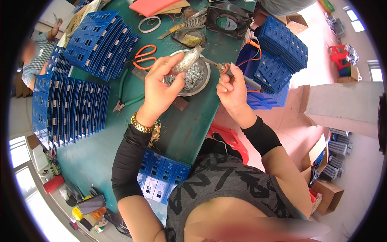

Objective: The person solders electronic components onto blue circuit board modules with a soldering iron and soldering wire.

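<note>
The left hand [161, 90] pinches a lumpy silver piece [187, 61] between thumb and fingers, over a round bowl [208, 78] with shiny bits [195, 76] in it. The right hand [234, 92] grips a soldering iron [226, 69]. Its thin end points at the silver piece, but I can't tell if they touch. Orange-handled scissors [136, 56] and green-handled pliers [121, 90] lie left of the bowl on the green worktop [171, 127].

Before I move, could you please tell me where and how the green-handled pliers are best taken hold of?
I would grip the pliers by both green handles, coming from the picture's upper right: the handles spread open that way, while the metal tip points lower left. The left hand is near one handle, so approach carefully.
</note>
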Demonstrator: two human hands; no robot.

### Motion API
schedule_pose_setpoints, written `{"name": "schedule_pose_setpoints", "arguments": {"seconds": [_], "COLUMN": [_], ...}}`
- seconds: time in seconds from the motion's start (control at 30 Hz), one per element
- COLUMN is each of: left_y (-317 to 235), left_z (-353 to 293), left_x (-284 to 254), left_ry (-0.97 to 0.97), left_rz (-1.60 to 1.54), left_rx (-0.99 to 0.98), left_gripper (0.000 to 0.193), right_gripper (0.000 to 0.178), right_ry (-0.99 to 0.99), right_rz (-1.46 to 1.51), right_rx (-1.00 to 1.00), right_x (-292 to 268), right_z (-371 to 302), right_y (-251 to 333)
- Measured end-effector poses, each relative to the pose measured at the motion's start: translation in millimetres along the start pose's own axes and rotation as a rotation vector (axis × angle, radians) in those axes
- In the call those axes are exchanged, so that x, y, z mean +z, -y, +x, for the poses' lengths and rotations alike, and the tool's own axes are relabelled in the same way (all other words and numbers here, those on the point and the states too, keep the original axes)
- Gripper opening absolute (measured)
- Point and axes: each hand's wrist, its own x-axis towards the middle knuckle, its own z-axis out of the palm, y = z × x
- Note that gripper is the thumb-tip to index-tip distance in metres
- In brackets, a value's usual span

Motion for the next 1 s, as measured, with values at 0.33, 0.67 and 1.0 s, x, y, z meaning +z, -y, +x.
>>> {"name": "schedule_pose_setpoints", "arguments": {"seconds": [0.33, 0.67, 1.0], "left_y": [5.3, 25.2, -38.4], "left_z": [-0.9, 32.4, -63.2], "left_x": [-12.1, -27.4, -119.4], "left_ry": [-0.141, -0.187, 0.123], "left_rz": [0.167, 0.304, 0.785], "left_rx": [0.065, 0.027, -0.027], "left_gripper": [0.046, 0.043, 0.038], "right_gripper": [0.025, 0.013, 0.022], "right_ry": [0.037, 0.056, 0.593], "right_rz": [0.288, -0.070, -0.973], "right_rx": [0.221, -0.214, -1.046], "right_x": [-7.9, -6.9, -10.6], "right_z": [1.6, -14.9, -9.6], "right_y": [8.6, -0.9, 23.4]}}
